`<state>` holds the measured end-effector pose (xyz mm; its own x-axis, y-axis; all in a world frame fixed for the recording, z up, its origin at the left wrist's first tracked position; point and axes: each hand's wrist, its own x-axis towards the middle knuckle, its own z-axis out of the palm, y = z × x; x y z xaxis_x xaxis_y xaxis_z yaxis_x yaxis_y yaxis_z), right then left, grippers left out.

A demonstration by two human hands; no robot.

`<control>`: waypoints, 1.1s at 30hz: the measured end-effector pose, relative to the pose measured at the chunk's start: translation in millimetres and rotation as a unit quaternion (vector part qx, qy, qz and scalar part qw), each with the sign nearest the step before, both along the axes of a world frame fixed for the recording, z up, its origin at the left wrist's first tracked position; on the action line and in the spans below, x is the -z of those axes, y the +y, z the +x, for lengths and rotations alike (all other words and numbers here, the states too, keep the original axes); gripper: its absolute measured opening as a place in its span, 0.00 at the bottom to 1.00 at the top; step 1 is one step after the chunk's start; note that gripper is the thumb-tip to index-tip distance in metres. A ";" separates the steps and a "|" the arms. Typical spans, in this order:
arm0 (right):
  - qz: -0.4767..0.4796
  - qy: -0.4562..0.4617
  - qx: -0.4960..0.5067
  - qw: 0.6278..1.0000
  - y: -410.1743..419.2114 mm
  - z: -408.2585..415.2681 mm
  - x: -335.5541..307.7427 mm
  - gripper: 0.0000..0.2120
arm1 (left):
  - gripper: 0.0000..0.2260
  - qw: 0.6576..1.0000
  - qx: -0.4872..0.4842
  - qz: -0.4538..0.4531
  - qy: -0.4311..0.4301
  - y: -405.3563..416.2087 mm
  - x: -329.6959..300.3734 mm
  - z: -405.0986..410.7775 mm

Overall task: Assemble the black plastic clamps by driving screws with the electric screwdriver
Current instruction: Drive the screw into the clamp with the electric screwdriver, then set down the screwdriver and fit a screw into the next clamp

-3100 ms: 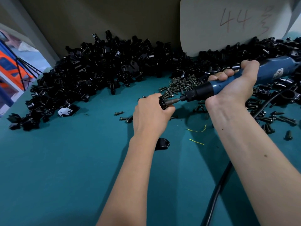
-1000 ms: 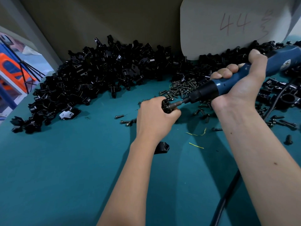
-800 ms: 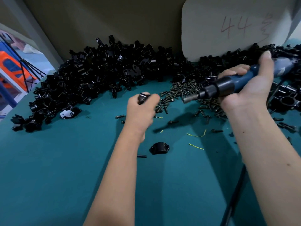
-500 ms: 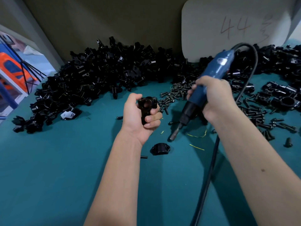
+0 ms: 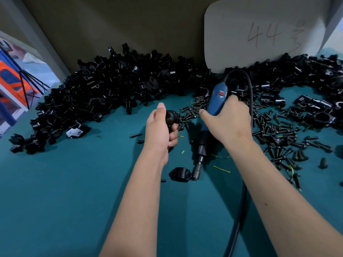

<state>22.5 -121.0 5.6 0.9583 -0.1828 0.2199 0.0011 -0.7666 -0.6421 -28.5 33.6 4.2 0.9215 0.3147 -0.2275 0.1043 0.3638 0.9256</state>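
My left hand [image 5: 160, 130] grips a black plastic clamp [image 5: 172, 118], held upright above the teal table. My right hand [image 5: 227, 121] holds the blue electric screwdriver [image 5: 211, 115] with its bit end pointing down toward me; the bit tip [image 5: 196, 174] lies by a loose black clamp half [image 5: 180, 174] on the table. A heap of dark screws [image 5: 193, 111] lies just beyond both hands.
A big pile of black clamp parts [image 5: 111, 93] runs along the back wall and to the right [image 5: 306, 101]. More screws [image 5: 278, 134] are scattered at right. The screwdriver's black cable [image 5: 239, 219] trails toward me. A white board marked 44 [image 5: 263, 34] leans at the back.
The screwdriver came off the clamp and swung round to point down at the table. My left hand drew the clamp away and turned it upright.
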 end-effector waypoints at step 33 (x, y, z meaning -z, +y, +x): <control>-0.190 0.083 -0.023 0.978 -237.3 -26.5 -87.9 0.09 | 0.11 0.857 0.216 0.450 -0.124 -249.9 -15.7 10.6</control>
